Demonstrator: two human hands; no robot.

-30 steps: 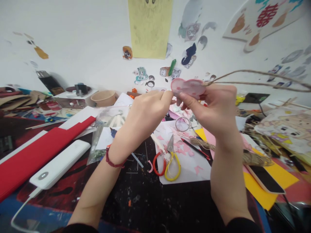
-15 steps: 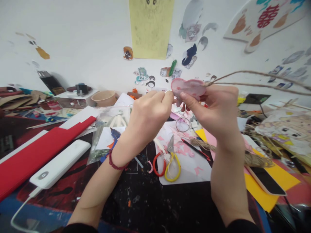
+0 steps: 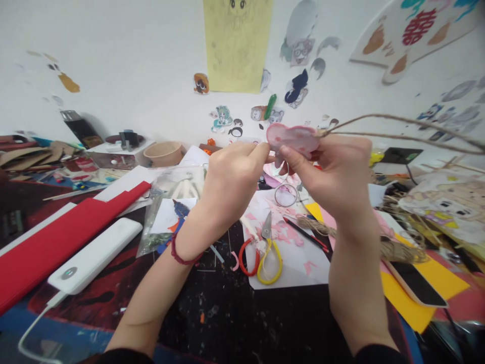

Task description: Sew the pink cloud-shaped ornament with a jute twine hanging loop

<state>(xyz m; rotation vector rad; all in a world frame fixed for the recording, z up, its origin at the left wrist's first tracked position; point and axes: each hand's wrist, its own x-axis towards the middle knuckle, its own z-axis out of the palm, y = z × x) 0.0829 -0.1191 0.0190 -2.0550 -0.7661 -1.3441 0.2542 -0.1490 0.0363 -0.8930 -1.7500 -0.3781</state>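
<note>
Being held up above the tabletop (image 3: 235,313) is one pink heart-shaped cutout (image 3: 292,137), pale and blotchy. It is being pinched by the right hand (image 3: 333,172), closed on its right edge, while the left hand (image 3: 231,177) is being closed on its left edge. Two strands of twine (image 3: 397,127) are being trailed rightward, cut off by the frame. One pair of scissors (image 3: 265,250) is lying below. The fingertips are partly hidden.

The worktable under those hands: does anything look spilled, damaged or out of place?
Nothing looks damaged. Pink paper scraps lie scattered on the white sheet beside the scissors, and a phone sits askew on yellow paper. Both hands hold a pink cutout.
</note>
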